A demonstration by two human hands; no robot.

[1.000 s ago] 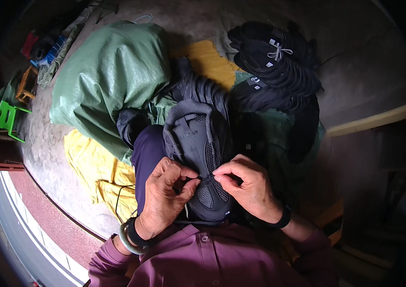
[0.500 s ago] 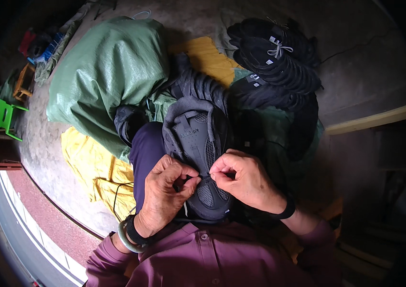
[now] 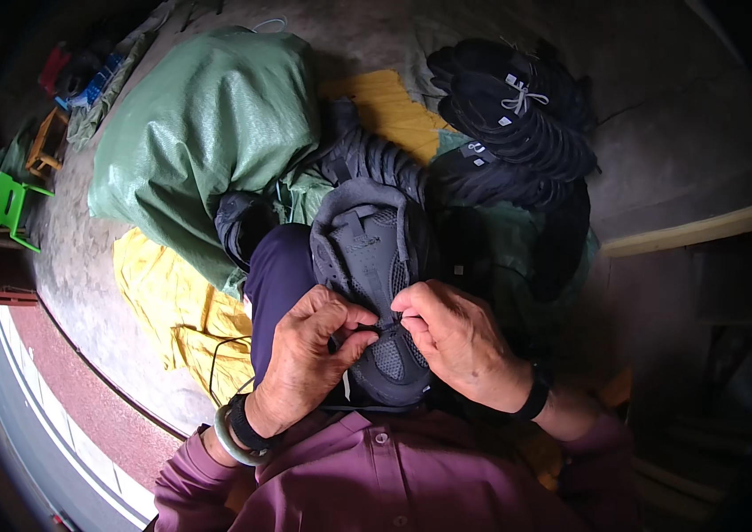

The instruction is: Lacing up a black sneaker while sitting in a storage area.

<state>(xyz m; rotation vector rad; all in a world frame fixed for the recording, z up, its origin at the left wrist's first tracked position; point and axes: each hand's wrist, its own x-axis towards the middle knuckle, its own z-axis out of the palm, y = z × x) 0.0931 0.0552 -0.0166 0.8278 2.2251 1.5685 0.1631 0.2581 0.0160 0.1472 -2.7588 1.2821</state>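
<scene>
A dark grey shoe [image 3: 362,253] lies on my lap, its collar pointing away from me and its mesh toe close to my shirt. At the lower end of its tongue, my left hand [image 3: 309,355] pinches thumb and forefinger together from the left side. My right hand [image 3: 464,346] pinches from the right, its fingertips a short way from the left ones. Between them runs what looks like a thin dark shoelace [image 3: 386,325], hard to make out against the dark shoe. A black cord [image 3: 214,363] loops out beside my left wrist.
Rows of dark shoes [image 3: 518,124] lie stacked at the far right, one with a light bow. More shoes [image 3: 367,155] sit just beyond my lap. A bulging green sack [image 3: 203,133] and yellow sheeting [image 3: 172,301] lie to the left. A green stool [image 3: 8,204] stands farther off.
The shoe has shifted slightly right in view. My right hand has turned a little, its fingertips moving slightly up and closer over the tongue; the left keeps its pinch.
</scene>
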